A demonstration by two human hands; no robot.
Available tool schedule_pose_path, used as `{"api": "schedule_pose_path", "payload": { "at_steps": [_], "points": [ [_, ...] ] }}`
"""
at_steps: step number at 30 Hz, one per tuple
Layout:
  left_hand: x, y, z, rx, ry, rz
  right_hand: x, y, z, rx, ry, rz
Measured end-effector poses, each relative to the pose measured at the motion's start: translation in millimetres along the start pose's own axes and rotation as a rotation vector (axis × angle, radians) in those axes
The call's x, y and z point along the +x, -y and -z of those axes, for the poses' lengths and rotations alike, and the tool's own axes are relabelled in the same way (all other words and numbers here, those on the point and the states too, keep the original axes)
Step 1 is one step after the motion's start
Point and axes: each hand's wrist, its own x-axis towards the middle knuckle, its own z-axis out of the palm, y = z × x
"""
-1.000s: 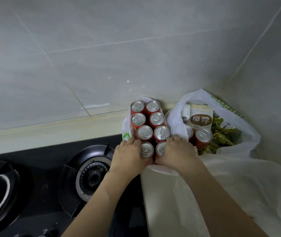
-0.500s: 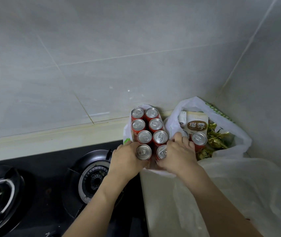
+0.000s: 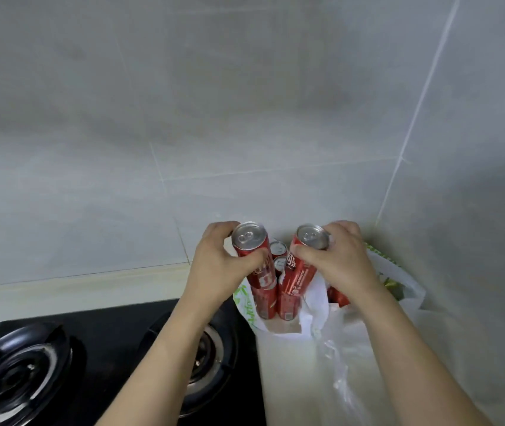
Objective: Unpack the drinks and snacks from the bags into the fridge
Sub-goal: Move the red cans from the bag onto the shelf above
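My left hand (image 3: pixel 217 265) grips a red drink can (image 3: pixel 252 253) and holds it raised above the bag. My right hand (image 3: pixel 340 259) grips a second red can (image 3: pixel 302 262), tilted and lifted beside the first. Below them several more red cans (image 3: pixel 276 299) stand in an open white plastic bag (image 3: pixel 246 305) on the counter by the wall. A second white bag (image 3: pixel 405 281) with green print sits in the corner behind my right hand; a red can (image 3: pixel 337 296) and gold-green snack wrappers (image 3: pixel 391 284) show in it, the rest is hidden.
A black gas hob (image 3: pixel 106 348) with two burners fills the lower left, its right burner (image 3: pixel 208 358) under my left forearm. A clear plastic bag (image 3: pixel 346 373) lies on the pale counter (image 3: pixel 288 379) at lower right. Grey tiled walls meet in a corner at the right.
Both hands closed round the two nearest cans in the bag and lifted them up out of the pack. The view tilted up, so the hob and bags sit lower in frame.
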Motion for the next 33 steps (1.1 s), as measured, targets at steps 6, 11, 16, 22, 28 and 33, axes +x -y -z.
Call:
{"api": "schedule_pose_path", "payload": {
  "at_steps": [6,11,16,22,28,33],
  "points": [
    [-1.0,-48.8,13.9,-0.391,-0.122,-0.068,-12.0,40.6,15.6,0.693,-0.079,0.016],
    [-3.3,-64.0,18.1,-0.513,-0.265,-0.105,-18.4,59.8,19.1,1.007,-0.083,0.016],
    [-10.7,-65.3,21.1,-0.444,-0.331,-0.134,-23.8,71.0,20.1,0.992,-0.132,0.056],
    [-18.5,-74.2,21.7,-0.36,-0.36,-0.163,-30.4,73.6,15.0,0.852,-0.139,0.127],
    [-18.8,-81.8,26.5,-0.339,-0.367,-0.169,-30.1,74.6,16.3,0.811,-0.121,0.134],
    [-21.4,-89.1,24.1,-0.324,-0.372,-0.169,-27.3,72.4,21.0,0.805,-0.095,0.167]
  ]
}}
